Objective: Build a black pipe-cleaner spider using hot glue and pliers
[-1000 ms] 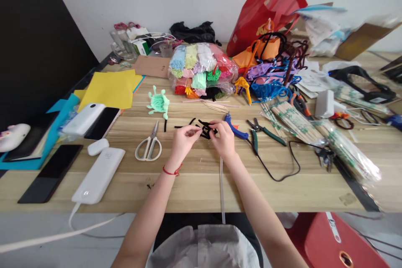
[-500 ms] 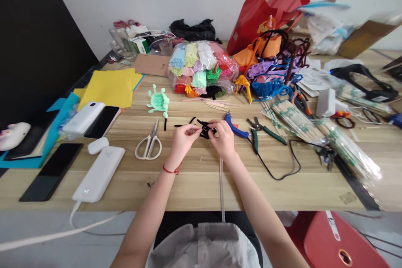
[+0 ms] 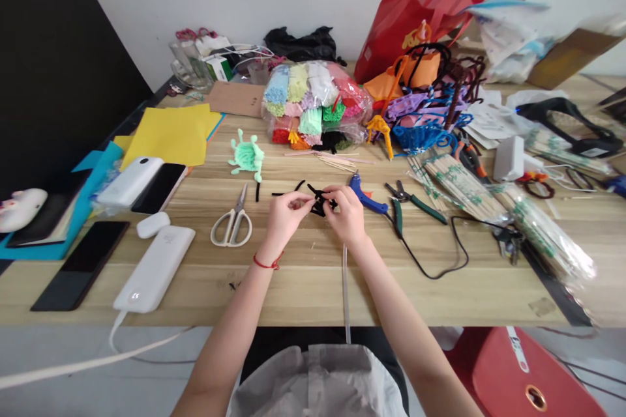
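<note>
Pinches black fuzzy piece point(image 3: 318, 199) in right hand point(image 3: 346, 212), thumb and fingers closed on its right side. Has left hand point(image 3: 287, 214) at piece's left edge, thumb and forefinger drawn together; cannot tell whether gripping any of it. Lies between both hands, low over wooden surface point(image 3: 303, 287); cannot tell if touching. Has loose black strips point(image 3: 300, 185) just beyond left hand, white-handled scissors point(image 3: 237, 212) to left, mint-green fuzzy figure point(image 3: 247, 156) farther back. Has blue glue gun point(image 3: 372, 204) just right of right hand, green-handled cutters point(image 3: 401, 195) past that.
</note>
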`<state>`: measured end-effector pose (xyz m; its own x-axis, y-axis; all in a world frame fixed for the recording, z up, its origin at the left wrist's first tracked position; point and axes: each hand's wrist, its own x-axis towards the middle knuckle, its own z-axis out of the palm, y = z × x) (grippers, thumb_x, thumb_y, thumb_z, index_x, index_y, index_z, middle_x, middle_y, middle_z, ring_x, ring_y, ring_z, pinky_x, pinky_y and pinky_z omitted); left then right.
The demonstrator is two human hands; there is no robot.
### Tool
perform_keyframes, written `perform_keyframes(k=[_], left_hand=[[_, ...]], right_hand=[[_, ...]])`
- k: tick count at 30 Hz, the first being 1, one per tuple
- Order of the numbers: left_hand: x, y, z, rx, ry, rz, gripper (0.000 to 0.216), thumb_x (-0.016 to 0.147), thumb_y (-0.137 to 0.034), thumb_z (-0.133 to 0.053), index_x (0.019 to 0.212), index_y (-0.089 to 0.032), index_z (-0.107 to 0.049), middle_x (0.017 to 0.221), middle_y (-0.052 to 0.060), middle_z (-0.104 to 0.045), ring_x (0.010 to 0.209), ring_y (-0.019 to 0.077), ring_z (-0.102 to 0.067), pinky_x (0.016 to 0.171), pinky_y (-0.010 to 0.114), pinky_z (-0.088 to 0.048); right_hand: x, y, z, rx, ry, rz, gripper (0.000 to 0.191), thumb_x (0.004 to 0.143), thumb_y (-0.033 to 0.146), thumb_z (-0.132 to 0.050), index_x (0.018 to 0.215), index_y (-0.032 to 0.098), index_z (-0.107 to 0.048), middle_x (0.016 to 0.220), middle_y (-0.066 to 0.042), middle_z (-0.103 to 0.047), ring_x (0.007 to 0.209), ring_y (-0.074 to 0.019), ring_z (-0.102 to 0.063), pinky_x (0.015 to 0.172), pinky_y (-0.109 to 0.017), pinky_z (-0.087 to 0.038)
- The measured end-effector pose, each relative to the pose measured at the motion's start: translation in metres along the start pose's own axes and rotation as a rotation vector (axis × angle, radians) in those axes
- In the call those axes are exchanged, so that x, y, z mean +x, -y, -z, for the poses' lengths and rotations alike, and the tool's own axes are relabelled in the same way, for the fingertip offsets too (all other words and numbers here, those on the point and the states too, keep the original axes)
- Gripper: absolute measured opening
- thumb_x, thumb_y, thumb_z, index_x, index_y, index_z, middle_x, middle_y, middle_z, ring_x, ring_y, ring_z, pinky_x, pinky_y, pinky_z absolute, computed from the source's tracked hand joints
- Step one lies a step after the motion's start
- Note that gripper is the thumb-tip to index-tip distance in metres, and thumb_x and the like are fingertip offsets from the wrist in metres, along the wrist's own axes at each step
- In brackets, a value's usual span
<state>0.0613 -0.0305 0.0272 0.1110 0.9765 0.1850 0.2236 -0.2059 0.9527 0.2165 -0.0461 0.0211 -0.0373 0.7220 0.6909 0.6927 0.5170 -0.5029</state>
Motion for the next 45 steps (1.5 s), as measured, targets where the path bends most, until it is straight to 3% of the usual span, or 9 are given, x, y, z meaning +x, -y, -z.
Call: perform_keyframes(k=[8,28,33,38,45], left_hand=[[0.0,-0.002,0.001,0.023,-0.007,-0.037,0.017,0.072,-0.032,-0.068,0.077,-0.016,-0.072,0.061,0.001,-0.062,0.051,0.0099,-0.046,0.048,0.023,-0.034],[0.004,0.002,0.004,0.045,0.033,0.031,0.016,0.07,-0.032,-0.067,0.075,-0.017,-0.07,0.072,0.004,-0.068,0.063,0.0136,-0.056,0.06,0.025,-0.043],[0.006,0.005,0.006,-0.001,0.06,0.059,0.019,0.069,-0.034,-0.068,0.074,-0.016,-0.069,0.072,0.004,-0.068,0.063,0.0138,-0.057,0.059,0.025,-0.044],[0.007,0.008,0.004,-0.043,0.074,0.074,0.019,0.07,-0.035,-0.068,0.076,-0.016,-0.068,0.074,0.004,-0.069,0.065,0.0135,-0.058,0.061,0.025,-0.044],[0.008,0.012,0.004,-0.089,0.033,0.069,0.021,0.07,-0.037,-0.068,0.074,-0.016,-0.068,0.074,0.005,-0.068,0.067,0.0147,-0.059,0.062,0.026,-0.045]], right_hand=[[0.0,0.002,0.001,0.056,0.022,-0.055,0.014,0.08,0.012,-0.052,0.082,0.022,-0.06,0.092,-0.007,-0.067,0.088,-0.0212,-0.062,0.08,-0.039,-0.051],[0.001,0.0,0.001,0.083,0.059,0.01,0.014,0.084,0.014,-0.052,0.082,0.023,-0.063,0.092,-0.006,-0.067,0.087,-0.0204,-0.061,0.079,-0.038,-0.05],[0.0,0.0,0.002,-0.009,0.002,-0.012,0.012,0.084,0.019,-0.055,0.08,0.023,-0.066,0.084,-0.006,-0.062,0.079,-0.0213,-0.057,0.07,-0.036,-0.049],[-0.002,0.001,0.002,-0.02,0.064,-0.017,0.019,0.088,0.018,-0.049,0.088,0.022,-0.067,0.07,-0.003,-0.062,0.065,-0.0163,-0.058,0.061,-0.028,-0.046],[-0.001,0.004,0.002,-0.044,0.094,-0.021,0.02,0.088,0.019,-0.049,0.095,0.023,-0.067,0.081,-0.004,-0.069,0.074,-0.018,-0.063,0.07,-0.03,-0.049]])
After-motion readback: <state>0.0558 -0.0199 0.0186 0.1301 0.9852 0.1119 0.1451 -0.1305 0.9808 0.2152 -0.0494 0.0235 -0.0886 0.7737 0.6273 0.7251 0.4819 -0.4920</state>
